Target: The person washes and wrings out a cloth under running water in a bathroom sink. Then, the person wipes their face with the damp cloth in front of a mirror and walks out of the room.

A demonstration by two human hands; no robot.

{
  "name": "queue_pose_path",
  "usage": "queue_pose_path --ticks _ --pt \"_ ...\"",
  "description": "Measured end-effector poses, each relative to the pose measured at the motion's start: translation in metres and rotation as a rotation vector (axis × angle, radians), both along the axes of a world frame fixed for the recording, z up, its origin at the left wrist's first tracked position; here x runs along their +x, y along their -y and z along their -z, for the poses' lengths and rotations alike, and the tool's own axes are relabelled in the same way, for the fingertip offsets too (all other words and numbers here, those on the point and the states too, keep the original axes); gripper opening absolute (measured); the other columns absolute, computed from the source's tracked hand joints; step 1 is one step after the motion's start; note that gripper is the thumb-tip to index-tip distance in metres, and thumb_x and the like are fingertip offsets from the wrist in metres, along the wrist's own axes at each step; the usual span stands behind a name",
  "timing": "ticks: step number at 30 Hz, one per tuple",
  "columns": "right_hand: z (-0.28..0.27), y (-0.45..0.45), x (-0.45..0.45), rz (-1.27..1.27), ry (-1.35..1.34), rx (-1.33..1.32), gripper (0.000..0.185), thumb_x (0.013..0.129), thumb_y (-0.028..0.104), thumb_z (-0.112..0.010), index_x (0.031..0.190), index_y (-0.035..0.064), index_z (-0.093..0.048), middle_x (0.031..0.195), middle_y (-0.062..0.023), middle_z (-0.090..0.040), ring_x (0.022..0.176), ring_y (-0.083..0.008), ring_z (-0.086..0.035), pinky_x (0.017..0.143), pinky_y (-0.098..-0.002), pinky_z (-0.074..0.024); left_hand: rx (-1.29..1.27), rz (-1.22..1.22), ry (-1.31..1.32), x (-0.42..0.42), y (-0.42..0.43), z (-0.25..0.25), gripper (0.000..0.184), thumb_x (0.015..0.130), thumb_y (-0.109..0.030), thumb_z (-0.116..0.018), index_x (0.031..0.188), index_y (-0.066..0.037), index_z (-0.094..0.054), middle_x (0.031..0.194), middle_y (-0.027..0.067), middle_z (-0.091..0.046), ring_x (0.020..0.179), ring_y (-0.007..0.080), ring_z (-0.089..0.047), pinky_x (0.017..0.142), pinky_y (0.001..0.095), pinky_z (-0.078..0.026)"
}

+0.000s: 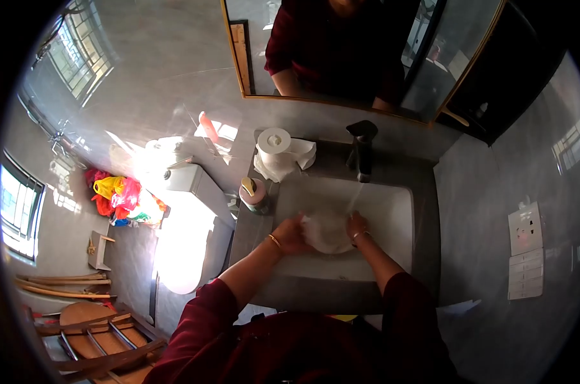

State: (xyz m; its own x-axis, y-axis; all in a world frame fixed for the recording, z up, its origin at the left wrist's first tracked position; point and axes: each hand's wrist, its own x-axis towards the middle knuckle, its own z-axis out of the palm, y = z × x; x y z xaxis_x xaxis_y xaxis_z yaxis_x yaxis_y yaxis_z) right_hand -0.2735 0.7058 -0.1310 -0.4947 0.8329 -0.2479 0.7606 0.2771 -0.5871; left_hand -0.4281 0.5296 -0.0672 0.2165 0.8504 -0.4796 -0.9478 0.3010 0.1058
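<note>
One round thing [331, 234]: pale, kinda blurry, nearer sink's [392, 233] left edge
Left hand [291, 235]: gripping it
Right hand [357, 226]: touching, grip unclear

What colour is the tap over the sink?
The tap looks black, seen best in the head view, the only one here.
</note>
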Motion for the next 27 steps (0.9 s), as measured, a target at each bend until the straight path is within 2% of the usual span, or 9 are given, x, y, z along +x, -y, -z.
queue_pose_path --ticks 2,4,6,8,10,13,17,21,27 --pt "-0.027 0.031 -0.026 -0.353 -0.067 0.132 0.023 0.086 0.021 -0.049 0.095 0.0003 -0.052 0.085 -0.0205 -0.06 0.081 -0.0369 -0.058 0.071 -0.0428 -0.0463 0.297 -0.313 0.242 0.009 -0.011 0.016 0.039 0.089 -0.037 -0.045 0.115 -0.008 -0.048 0.113 0.0118 -0.053 0.106 0.0258 -0.049 0.099 0.0402 -0.033" --pt "-0.139 0.096 -0.046 -0.219 -0.48 -0.06 0.022 0.086 0.023 -0.05 0.09 0.0014 -0.051 0.081 -0.0216 -0.058 0.081 -0.037 -0.056 0.07 -0.0436 -0.0448 0.596 -0.619 0.484 0.031 -0.026 0.037 0.039 0.089 -0.038 -0.046 0.114 -0.009 -0.049 0.109 0.0103 -0.055 0.101 0.0244 -0.052 0.095 0.0362 -0.037" --pt "-0.141 0.125 -0.056 -0.359 -0.705 0.102 0.024 0.086 0.026 -0.044 0.094 0.0048 -0.053 0.079 -0.021 -0.058 0.076 -0.0396 -0.057 0.066 -0.046 -0.0449 0.895 -0.909 0.743 0.052 -0.045 0.058 0.039 0.088 -0.039 -0.048 0.114 -0.01 -0.05 0.105 0.0087 -0.057 0.096 0.0231 -0.055 0.09 0.0321 -0.041" --pt "-0.124 0.112 -0.054 -0.398 -0.641 0.215 0.021 0.086 0.023 -0.045 0.095 0.0063 -0.052 0.08 -0.0204 -0.058 0.077 -0.0396 -0.057 0.067 -0.0461 -0.045 0.651 -1.083 1.8 0.047 -0.042 0.078 0.038 0.088 -0.038 -0.05 0.114 -0.011 -0.05 0.104 0.0077 -0.058 0.093 0.0221 -0.057 0.088 0.0304 -0.043" --pt "-0.085 0.079 -0.047 -0.359 -0.455 0.329 0.018 0.085 0.021 -0.047 0.093 0.0055 -0.052 0.08 -0.0205 -0.058 0.075 -0.0395 -0.057 0.067 -0.0455 -0.0458 -0.824 -0.547 3.296 0.012 -0.019 0.091 0.035 0.088 -0.035 -0.052 0.114 -0.012 -0.051 0.106 0.0074 -0.057 0.093 0.0216 -0.057 0.086 0.0308 -0.045" --pt "-0.044 0.012 -0.003 -0.415 0.127 0.169 0.018 0.084 0.018 -0.05 0.095 0.005 -0.054 0.087 -0.0201 -0.06 0.076 -0.039 -0.058 0.07 -0.045 -0.0471 -0.819 -0.685 3.204 0.002 -0.016 0.083 0.05 0.082 -0.042 -0.057 0.119 -0.01 -0.048 0.11 0.0091 -0.056 0.102 0.0278 -0.05 0.094 0.0365 -0.036" --pt "-0.009 -0.003 0.025 -0.001 -0.118 -0.261 0.021 0.081 0.011 -0.054 0.101 0.0043 -0.054 0.09 -0.0137 -0.062 0.075 -0.0291 -0.06 0.067 -0.0416 -0.0497 -0.779 -0.845 3.091 -0.009 -0.013 0.066 0.07 0.074 -0.052 -0.063 0.125 -0.008 -0.044 0.114 0.0112 -0.055 0.114 0.0362 -0.042 0.104 0.044 -0.025" --pt "-0.034 0.016 0.014 0.368 -0.753 -1.104 0.035 0.078 0.004 -0.057 0.112 0.0006 -0.05 0.091 -0.0095 -0.06 0.08 -0.0216 -0.059 0.068 -0.0358 -0.0494 -0.401 -0.234 3.741 0.052 -0.018 0.053 0.066 0.071 -0.042 -0.069 0.12 -0.005 -0.046 0.114 0.0158 -0.054 0.112 0.0431 -0.041 0.102 0.0439 -0.026" --pt "-0.136 0.057 0.02 0.0 -1.115 -0.905 0.051 0.072 -0.007 -0.058 0.121 0.0007 -0.045 0.102 -0.01 -0.056 0.09 -0.0206 -0.057 0.078 -0.0274 -0.0473 -0.07 0.724 4.38 0.05 -0.027 0.013 0.034 0.075 -0.02 -0.061 0.103 -0.003 -0.052 0.095 0.0197 -0.061 0.093 0.0353 -0.058 0.08 0.0404 -0.044"
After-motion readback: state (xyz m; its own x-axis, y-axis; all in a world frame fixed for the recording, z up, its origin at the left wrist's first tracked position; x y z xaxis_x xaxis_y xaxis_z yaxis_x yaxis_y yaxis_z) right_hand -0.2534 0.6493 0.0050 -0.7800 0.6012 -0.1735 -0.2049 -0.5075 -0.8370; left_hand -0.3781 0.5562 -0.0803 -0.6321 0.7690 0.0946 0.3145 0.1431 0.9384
